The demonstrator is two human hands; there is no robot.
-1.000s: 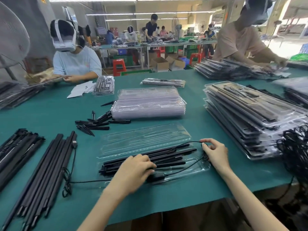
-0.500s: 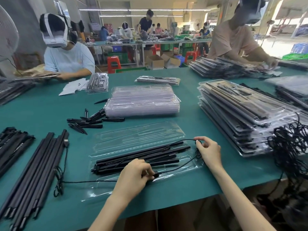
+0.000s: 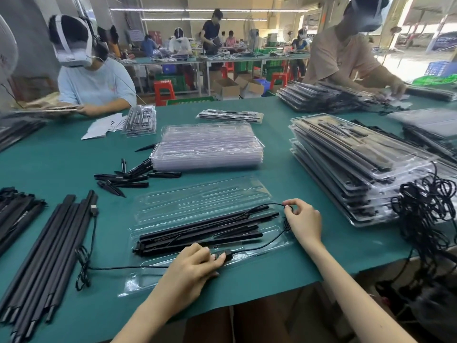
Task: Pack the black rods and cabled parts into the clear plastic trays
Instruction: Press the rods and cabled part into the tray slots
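The left hand (image 3: 195,264) is lying palm-down at the near edge of the open clear tray (image 3: 268,246), its fingers curling over a small black inline part (image 3: 221,255) on the cable (image 3: 262,246). The right hand (image 3: 303,220) is reaching in from the right, thumb and forefinger pinching the cable's loop just past the tips of the black rods (image 3: 200,231), which are lying lengthwise in the tray (its clear lid (image 3: 200,199) is spreading flat behind). Compared with a second ago, both hands are sitting in nearly the same places; mainly the view is shifting.
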